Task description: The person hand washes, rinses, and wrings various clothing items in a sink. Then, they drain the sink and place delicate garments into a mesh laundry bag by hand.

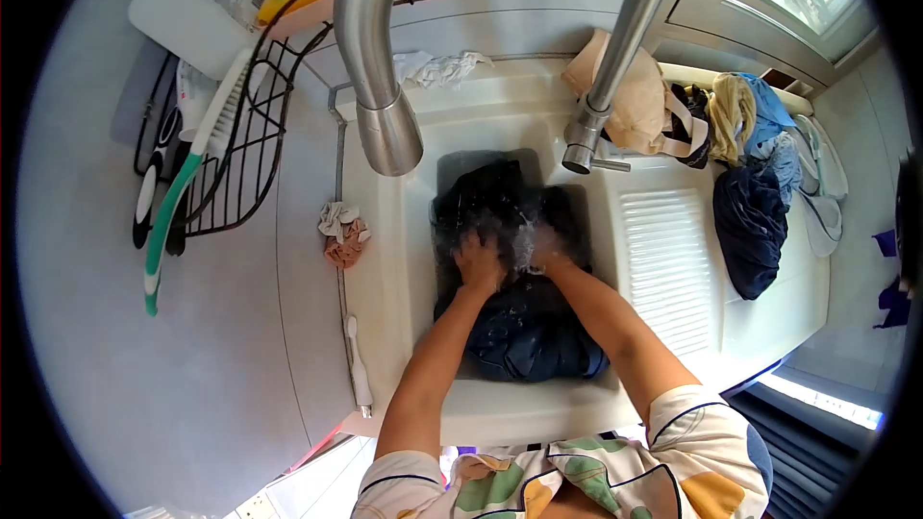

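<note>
Dark wet clothing [538,336] fills the basin of the white sink [389,231], partly under water. My left hand [481,261] lies on the dark cloth, its fingers stretched out and apart. Close to it on the right, my right hand [546,248] reaches into the same cloth. Splashing water [524,242] between the two hands blurs the right fingers, so their grip is hidden. Above the basin hang a thick metal faucet [389,135] and a thinner tap [585,135].
A ribbed washboard [668,269] is built into the sink's right side. Beyond it lie a navy garment [748,231], a beige bra [625,101] and other clothes. A wire rack [240,183] on the left holds a green-handled brush [178,207]. A white toothbrush [358,365] rests on the left rim.
</note>
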Available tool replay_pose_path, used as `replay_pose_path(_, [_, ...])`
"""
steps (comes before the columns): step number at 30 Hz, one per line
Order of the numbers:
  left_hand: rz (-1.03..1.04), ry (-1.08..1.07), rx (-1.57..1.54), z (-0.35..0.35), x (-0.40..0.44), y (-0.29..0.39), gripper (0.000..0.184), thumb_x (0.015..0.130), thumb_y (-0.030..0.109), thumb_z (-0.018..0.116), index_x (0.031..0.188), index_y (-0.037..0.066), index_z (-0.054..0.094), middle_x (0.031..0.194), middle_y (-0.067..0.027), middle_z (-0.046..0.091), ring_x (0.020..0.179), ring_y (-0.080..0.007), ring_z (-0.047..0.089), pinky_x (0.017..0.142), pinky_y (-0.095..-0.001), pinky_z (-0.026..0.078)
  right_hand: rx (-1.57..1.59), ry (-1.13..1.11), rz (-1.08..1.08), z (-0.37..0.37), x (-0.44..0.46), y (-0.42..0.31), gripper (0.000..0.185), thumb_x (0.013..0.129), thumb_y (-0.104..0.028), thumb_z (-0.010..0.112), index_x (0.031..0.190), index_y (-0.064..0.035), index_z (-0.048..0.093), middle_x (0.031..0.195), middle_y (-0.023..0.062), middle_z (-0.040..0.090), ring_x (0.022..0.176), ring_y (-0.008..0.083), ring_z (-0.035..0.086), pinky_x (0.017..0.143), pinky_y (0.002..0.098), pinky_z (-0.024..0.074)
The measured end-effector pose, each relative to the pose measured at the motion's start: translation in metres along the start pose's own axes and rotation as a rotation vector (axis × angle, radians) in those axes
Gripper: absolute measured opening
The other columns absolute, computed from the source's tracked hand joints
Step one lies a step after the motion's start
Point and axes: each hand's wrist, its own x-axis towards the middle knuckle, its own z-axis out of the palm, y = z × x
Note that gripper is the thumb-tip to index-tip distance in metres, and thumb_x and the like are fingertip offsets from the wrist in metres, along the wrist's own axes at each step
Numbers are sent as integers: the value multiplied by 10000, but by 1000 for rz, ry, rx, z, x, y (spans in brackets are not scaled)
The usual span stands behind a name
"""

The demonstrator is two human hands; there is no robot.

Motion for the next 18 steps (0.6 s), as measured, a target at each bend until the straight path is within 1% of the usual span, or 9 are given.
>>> replay_pose_path(2, [46,-56,-249,10,-7,0,450,669,168,554,1095,82,437,1146,-155,411,1031,-306,414,839,-374,353,-108,-10,-6,-18,-5,-8,344,723,-223,498,1008,-30,500,954,198,538,858,341,531,737,400,420])
replay_pose_path(4, [-102,-182,-831,-14,-7,23,242,692,101,525,928,50,512,1018,-103,499,939,-233,482,798,-340,372,446,49,7,-58,-11,-28,261,723,-213,487,873,-10,554,795,208,563,783,335,557,671,387,429])
replay_pose_path(5, [-98,-177,-847,-18,-4,37,242,692,101,525,928,50,512,1018,-103,499,939,-233,482,798,-340,372,430,53,5,-74,-20,-37,261,723,-213,487,873,-10,554,795,208,563,783,335,557,671,387,429])
replay_pose_path(7, [-385,-194,-1858,-23,-5,61,164,675,77,519,835,52,545,901,-77,538,844,-219,506,743,-326,397,571,223,-179,-107,-46,-56,220,709,-160,502,823,26,534,628,196,521,660,236,572,591,345,424])
replay_pose_path(9, [-474,-402,-2296,-36,3,69,166,677,79,519,838,50,544,903,-80,537,846,-220,505,740,-326,398,815,-16,-257,-169,-81,-80,238,671,-128,524,844,36,531,730,234,533,699,366,525,620,338,428])
replay_pose_path(10, [-456,-494,-2404,-41,8,68,167,678,80,519,840,49,543,904,-81,537,847,-220,505,739,-327,399,774,12,-395,-185,-94,-86,157,680,-29,495,824,29,517,562,108,454,554,97,405,512,250,387])
replay_pose_path(15, [-225,-402,-2454,-90,22,51,172,683,85,517,849,45,540,908,-87,535,853,-223,503,733,-327,401,710,-175,-459,-228,-137,-61,229,675,-35,548,897,20,540,690,104,526,634,109,482,544,234,397])
replay_pose_path(17, [-170,-276,-2347,-107,10,48,175,685,87,517,853,43,538,910,-90,535,855,-224,502,731,-327,402,689,-251,-571,-212,-120,-32,200,695,-89,583,879,-20,549,929,163,524,847,273,511,687,298,425])
replay_pose_path(18, [-149,-227,-2282,-111,2,50,176,686,88,516,854,43,538,911,-91,534,856,-224,502,729,-327,402,921,-247,-428,-203,-106,-28,187,689,-92,592,863,-30,558,981,151,502,884,274,490,725,309,413])
